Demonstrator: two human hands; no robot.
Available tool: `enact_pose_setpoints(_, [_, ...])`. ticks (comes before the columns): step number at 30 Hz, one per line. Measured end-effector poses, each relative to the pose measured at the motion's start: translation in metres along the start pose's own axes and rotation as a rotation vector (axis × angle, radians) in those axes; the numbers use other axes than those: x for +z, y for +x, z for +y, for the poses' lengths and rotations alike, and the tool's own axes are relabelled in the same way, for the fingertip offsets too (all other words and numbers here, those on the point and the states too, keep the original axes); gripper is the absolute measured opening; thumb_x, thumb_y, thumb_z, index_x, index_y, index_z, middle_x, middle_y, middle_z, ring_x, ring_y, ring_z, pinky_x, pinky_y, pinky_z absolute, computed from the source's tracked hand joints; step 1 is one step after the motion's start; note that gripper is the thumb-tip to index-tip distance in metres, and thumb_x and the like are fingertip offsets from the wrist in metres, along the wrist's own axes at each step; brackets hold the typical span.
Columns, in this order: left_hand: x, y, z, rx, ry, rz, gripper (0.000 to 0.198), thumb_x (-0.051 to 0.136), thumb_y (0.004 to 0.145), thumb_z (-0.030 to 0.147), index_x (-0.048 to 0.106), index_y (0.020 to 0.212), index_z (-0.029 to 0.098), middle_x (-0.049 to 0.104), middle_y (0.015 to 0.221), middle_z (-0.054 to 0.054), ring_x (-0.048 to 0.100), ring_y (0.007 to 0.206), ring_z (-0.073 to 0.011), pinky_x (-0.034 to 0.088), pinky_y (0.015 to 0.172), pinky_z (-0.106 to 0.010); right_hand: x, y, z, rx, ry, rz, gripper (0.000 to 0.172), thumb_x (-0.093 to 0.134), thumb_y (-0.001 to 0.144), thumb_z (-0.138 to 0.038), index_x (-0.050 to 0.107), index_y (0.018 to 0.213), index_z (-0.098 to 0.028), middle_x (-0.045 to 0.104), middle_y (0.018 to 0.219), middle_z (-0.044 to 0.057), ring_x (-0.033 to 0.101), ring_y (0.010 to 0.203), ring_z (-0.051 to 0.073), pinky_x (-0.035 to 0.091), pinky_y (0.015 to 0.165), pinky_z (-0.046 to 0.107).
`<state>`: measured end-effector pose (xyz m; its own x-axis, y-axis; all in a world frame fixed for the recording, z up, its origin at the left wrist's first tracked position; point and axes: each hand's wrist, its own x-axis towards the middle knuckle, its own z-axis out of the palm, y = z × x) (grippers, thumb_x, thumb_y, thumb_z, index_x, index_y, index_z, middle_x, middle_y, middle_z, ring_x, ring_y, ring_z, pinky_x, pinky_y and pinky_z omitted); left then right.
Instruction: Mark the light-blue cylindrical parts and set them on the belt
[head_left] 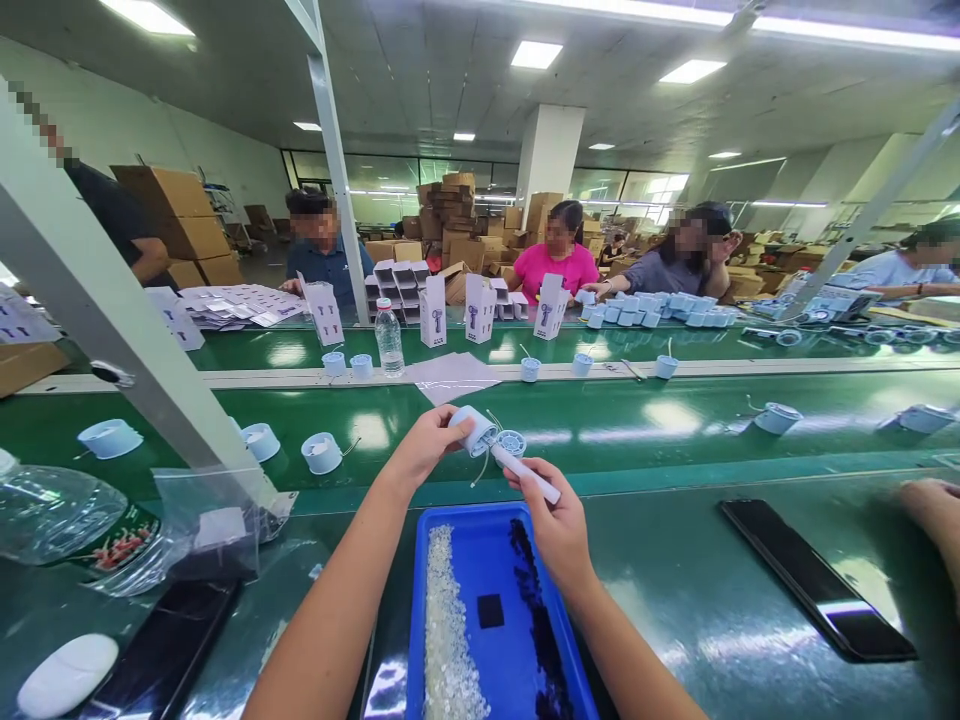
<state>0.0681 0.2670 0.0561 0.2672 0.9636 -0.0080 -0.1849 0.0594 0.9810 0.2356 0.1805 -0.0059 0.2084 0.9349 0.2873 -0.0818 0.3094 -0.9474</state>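
My left hand [426, 443] is closed around a small pale-blue round fan housing [475, 429] with thin wires hanging from it. My right hand [553, 516] grips a white stick-shaped handle part [526, 473], whose round grilled end [511, 442] meets the housing. Both hands hover over the far end of a blue tray [480, 560] that holds a strip of small white bits on the left, a strip of dark bits on the right and a small black square between them.
Several more pale-blue housings [321, 452] lie on the green conveyor belt [615, 425]. A phone [814, 577] lies right, another phone [161, 655] and a plastic bottle [52, 515] left. Another person's hand [934, 510] shows at the right edge. People sit across the line behind white boxes [433, 312].
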Motion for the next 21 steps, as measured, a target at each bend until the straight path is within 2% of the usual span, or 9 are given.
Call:
enact_pose_setpoints(7, [0.006,-0.004,0.002,0.006,0.060,0.026,0.042,0.080,0.057,0.044,0.053,0.073,0.015,0.055,0.074,0.000,0.052,0.069,-0.0120,0.045,0.066,-0.026,0.001,-0.002,0.001,-0.016,0.051,-0.005,0.035,0.056,0.087,-0.046,0.058,0.109,-0.019,0.071,0.102,0.010,0.065,0.099,0.026,0.052,0.089,0.043])
enact_pose_setpoints(10, [0.012,-0.010,0.008,-0.049,0.094,0.014,0.040,0.076,0.060,0.044,0.050,0.074,0.016,0.054,0.075,0.001,0.051,0.068,-0.0118,0.043,0.065,-0.026,0.002,-0.004,0.001,-0.042,0.096,-0.025,0.038,0.054,0.088,-0.048,0.058,0.113,-0.019,0.069,0.104,0.010,0.065,0.100,0.026,0.051,0.091,0.043])
enact_pose_setpoints(12, [0.019,-0.013,0.010,-0.049,0.122,0.022,0.036,0.074,0.062,0.040,0.049,0.074,0.017,0.052,0.072,0.002,0.048,0.064,-0.0106,0.039,0.060,-0.024,0.003,-0.004,0.002,-0.044,0.080,-0.017,0.041,0.054,0.087,-0.049,0.058,0.114,-0.019,0.070,0.095,0.008,0.066,0.090,0.024,0.052,0.083,0.039])
enact_pose_setpoints(14, [0.029,-0.014,0.007,0.043,0.129,0.106,0.031,0.070,0.064,0.037,0.047,0.072,0.018,0.047,0.067,0.004,0.042,0.059,-0.0093,0.034,0.055,-0.022,0.003,-0.004,0.002,-0.012,0.010,-0.037,0.044,0.053,0.086,-0.052,0.060,0.113,-0.017,0.064,0.072,0.003,0.061,0.067,0.018,0.051,0.064,0.031])
enact_pose_setpoints(16, [0.041,-0.014,0.001,0.202,0.115,0.270,0.030,0.064,0.069,0.039,0.042,0.065,0.019,0.040,0.062,0.005,0.036,0.056,-0.0096,0.030,0.052,-0.023,0.005,-0.004,0.002,0.026,-0.090,-0.129,0.044,0.053,0.085,-0.054,0.065,0.103,-0.016,0.048,0.055,-0.003,0.046,0.050,0.013,0.039,0.048,0.026])
enact_pose_setpoints(19, [0.057,-0.016,-0.009,0.429,0.205,0.549,0.042,0.058,0.075,0.043,0.032,0.053,0.020,0.032,0.058,0.003,0.032,0.057,-0.0113,0.030,0.054,-0.024,0.009,-0.009,0.002,0.030,-0.170,-0.249,0.047,0.048,0.086,-0.058,0.067,0.084,-0.015,0.035,0.050,-0.005,0.031,0.046,0.010,0.026,0.043,0.024])
enact_pose_setpoints(21, [0.063,-0.019,-0.014,0.454,0.214,0.613,0.047,0.056,0.078,0.046,0.028,0.051,0.020,0.029,0.056,0.003,0.031,0.057,-0.0117,0.031,0.055,-0.025,0.012,-0.013,0.002,0.053,-0.121,-0.250,0.050,0.045,0.085,-0.061,0.065,0.081,-0.015,0.030,0.049,-0.006,0.026,0.045,0.009,0.022,0.041,0.024])
